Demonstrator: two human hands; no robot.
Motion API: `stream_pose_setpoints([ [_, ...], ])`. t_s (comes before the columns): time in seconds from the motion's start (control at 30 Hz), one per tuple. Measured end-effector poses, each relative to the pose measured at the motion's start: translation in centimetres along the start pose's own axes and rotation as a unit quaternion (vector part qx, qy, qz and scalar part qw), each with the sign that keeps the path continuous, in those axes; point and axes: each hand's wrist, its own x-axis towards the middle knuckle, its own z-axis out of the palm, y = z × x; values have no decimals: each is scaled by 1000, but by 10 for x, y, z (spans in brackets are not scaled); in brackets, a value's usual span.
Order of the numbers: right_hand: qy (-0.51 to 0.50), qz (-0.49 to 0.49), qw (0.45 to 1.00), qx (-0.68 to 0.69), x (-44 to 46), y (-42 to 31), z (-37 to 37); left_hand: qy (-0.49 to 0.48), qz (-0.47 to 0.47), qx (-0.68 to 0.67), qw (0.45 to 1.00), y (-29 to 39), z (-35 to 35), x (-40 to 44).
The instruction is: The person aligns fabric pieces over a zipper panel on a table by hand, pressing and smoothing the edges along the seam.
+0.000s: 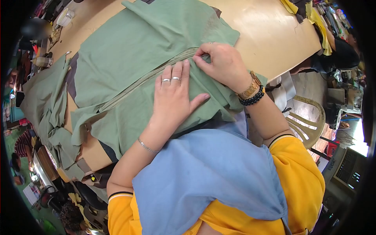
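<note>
Two bare hands work on green cloth (117, 51) spread over a pale tabletop (278, 35), in front of the person. The left hand (171, 94) lies palm down, fingers side by side and thumb spread, gripping nothing, just below a narrow banded strip (135, 83) in the cloth. The right hand (227, 64) pinches cloth between thumb and forefinger at the strip's upper right end. Most of the strip seems laid out nearly straight; the pinched end looks unfinished, and folds at lower left are unsmoothed. The strip's long axis slants from lower left to upper right, its pinched end pointing away and rightward
</note>
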Motion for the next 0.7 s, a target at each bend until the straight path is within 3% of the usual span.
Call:
stream_pose_setpoints([
  [0.2,17,-3,999,47,-10,17,-7,-27,-4,13,1000,2,-5,5],
  [0.4,8,80,990,116,-14,15,-19,-24,2,18,1000,2,-7,6],
  [0.5,49,31,991,121,-15,19,-14,-22,7,23,999,3,-7,7],
  [0.7,53,44,992,108,-13,24,-6,-25,3,25,999,7,-5,13],
])
